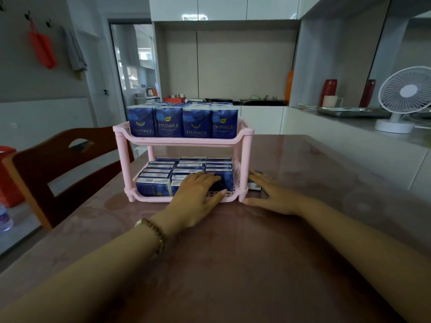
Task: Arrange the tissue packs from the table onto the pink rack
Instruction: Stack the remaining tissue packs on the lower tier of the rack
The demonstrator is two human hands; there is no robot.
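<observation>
A pink two-tier rack [246, 145] stands on the table in front of me. Its top shelf holds a row of upright blue tissue packs [169, 122] with more behind. The bottom shelf is filled with several rows of blue packs [154, 186]. My left hand [198, 194] reaches into the front of the bottom shelf, its fingers wrapped over a front-row pack [226, 181]. My right hand [270, 194] lies flat on the table just right of the rack, fingers spread, resting partly over one loose pack [255, 186] that is mostly hidden beneath it.
A wooden chair [58, 164] stands at the table's left side. The glossy brown table [233, 264] stretches toward me. A white counter on the right carries a small fan [405, 99], a metal tray and red vases.
</observation>
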